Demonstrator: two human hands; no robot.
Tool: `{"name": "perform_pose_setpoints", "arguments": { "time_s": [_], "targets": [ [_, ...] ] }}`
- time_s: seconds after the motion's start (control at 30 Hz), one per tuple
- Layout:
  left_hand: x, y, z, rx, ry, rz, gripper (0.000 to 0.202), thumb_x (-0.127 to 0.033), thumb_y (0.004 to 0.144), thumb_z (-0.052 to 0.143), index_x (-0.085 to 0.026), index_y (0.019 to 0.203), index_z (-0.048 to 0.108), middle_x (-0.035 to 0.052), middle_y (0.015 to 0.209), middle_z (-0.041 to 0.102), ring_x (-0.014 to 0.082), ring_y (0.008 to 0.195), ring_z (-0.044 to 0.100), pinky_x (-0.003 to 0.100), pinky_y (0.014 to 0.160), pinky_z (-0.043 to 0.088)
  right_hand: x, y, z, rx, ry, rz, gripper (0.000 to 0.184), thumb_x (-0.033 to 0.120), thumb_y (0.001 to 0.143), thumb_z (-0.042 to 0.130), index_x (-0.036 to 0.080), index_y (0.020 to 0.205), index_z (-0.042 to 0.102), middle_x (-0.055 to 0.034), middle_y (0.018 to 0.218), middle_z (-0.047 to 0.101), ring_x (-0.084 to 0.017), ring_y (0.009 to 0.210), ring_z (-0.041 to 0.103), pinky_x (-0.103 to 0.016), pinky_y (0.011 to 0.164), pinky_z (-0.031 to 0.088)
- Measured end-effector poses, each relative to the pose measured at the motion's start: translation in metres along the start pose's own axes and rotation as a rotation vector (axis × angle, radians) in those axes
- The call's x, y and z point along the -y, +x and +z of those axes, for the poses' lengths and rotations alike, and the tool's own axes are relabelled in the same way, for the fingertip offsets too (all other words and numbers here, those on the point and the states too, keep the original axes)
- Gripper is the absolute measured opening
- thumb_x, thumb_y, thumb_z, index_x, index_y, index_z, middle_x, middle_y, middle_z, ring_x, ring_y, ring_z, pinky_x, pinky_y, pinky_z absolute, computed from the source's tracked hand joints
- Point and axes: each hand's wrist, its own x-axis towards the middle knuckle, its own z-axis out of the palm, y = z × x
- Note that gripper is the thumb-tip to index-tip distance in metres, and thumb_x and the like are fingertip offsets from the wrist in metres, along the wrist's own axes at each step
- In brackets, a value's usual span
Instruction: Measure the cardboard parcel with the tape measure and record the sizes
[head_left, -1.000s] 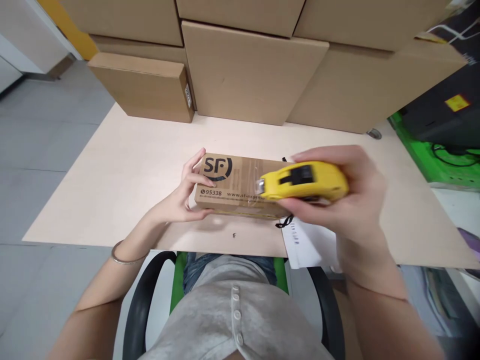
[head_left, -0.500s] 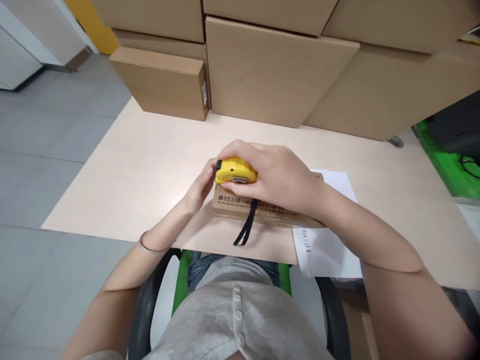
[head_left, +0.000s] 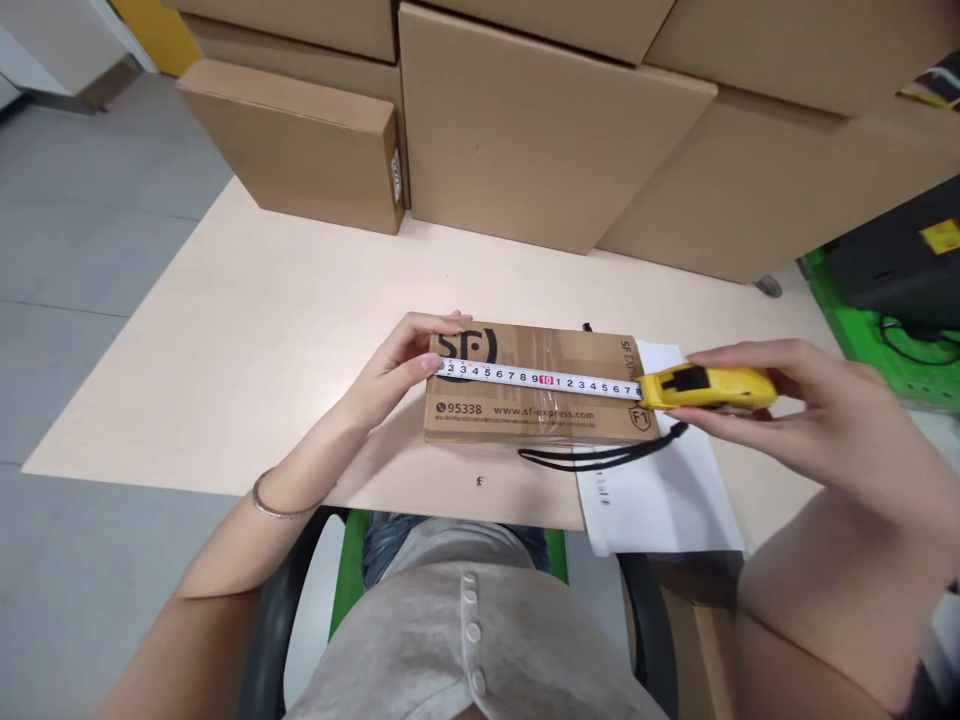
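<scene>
Fingertips [head_left: 437,364] of the left hand [head_left: 390,378] are pressed down at the left end of the SF box [head_left: 540,415]. The thumb pins the tip of the blade [head_left: 540,379] against the cardboard edge while the other fingers curl over the top corner. That's a closed, pinching hold, not a loose one. A thin bracelet [head_left: 271,503] sits on that wrist.

Moving right, the white blade runs flat along the box's top face, numbers up, from the left edge to the right. The box itself lies flat on the table [head_left: 247,330], near its front edge and square to the person. A black strap [head_left: 592,458] trails below it onto a sheet of paper [head_left: 660,500].

Further right, the yellow tape measure [head_left: 709,388] hangs just past the box's right edge. The right hand [head_left: 817,420] is wrapped around it, fingers clamped above and below the case. So the box sits between the two hands, touched by the left and just clear of the right.

The risk, as I read it, is at the thumb. If that pinch eases, the spring could snap the blade back toward the case. A tilt of the case would also skew the blade off the edge. Big cardboard cartons [head_left: 540,130] stack up behind.
</scene>
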Motion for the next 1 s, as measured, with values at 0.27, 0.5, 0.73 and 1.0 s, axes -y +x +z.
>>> {"name": "perform_pose_setpoints", "arguments": {
  "time_s": [0.27,0.5,0.73,1.0],
  "targets": [
    [-0.001,0.002,-0.001,-0.06,0.002,-0.02,0.028,-0.045,0.089,0.079,-0.029,0.112,0.071,0.0039,0.131,0.074,0.0304,0.15,0.051,0.053,0.125,0.038,-0.021,0.0,0.0,0.023,0.056,0.051,0.032,0.026,0.09,0.076,0.036,0.119,0.067,-0.0076,0.118,0.077,-0.024,0.084,0.073,-0.035,0.066,0.055],
    [0.003,0.002,-0.004,-0.038,0.002,0.004,0.028,-0.045,0.089,0.079,-0.032,0.113,0.072,0.0028,0.131,0.075,0.0305,0.151,0.051,0.053,0.124,0.042,-0.03,0.005,0.003,-0.01,0.116,0.002,0.034,0.042,0.086,0.08,0.039,0.118,0.069,-0.0026,0.111,0.077,-0.024,0.076,0.071,-0.038,0.059,0.055],
    [0.004,0.002,-0.004,-0.046,0.013,0.008,0.029,-0.045,0.089,0.078,-0.032,0.114,0.072,0.0029,0.131,0.075,0.0306,0.15,0.052,0.053,0.124,0.042,-0.036,-0.001,0.002,0.003,0.116,0.058,0.033,0.046,0.086,0.08,0.039,0.117,0.07,-0.0039,0.11,0.077,-0.026,0.078,0.071,-0.039,0.058,0.055],
    [0.007,0.001,-0.004,-0.044,0.013,0.032,0.03,-0.045,0.09,0.078,-0.033,0.117,0.073,0.0019,0.133,0.074,0.0284,0.151,0.051,0.051,0.126,0.04,-0.034,0.002,0.006,0.015,0.102,0.028,0.033,0.042,0.087,0.08,0.04,0.119,0.07,-0.0047,0.111,0.076,-0.026,0.078,0.07,-0.04,0.059,0.055]
  ]
}}
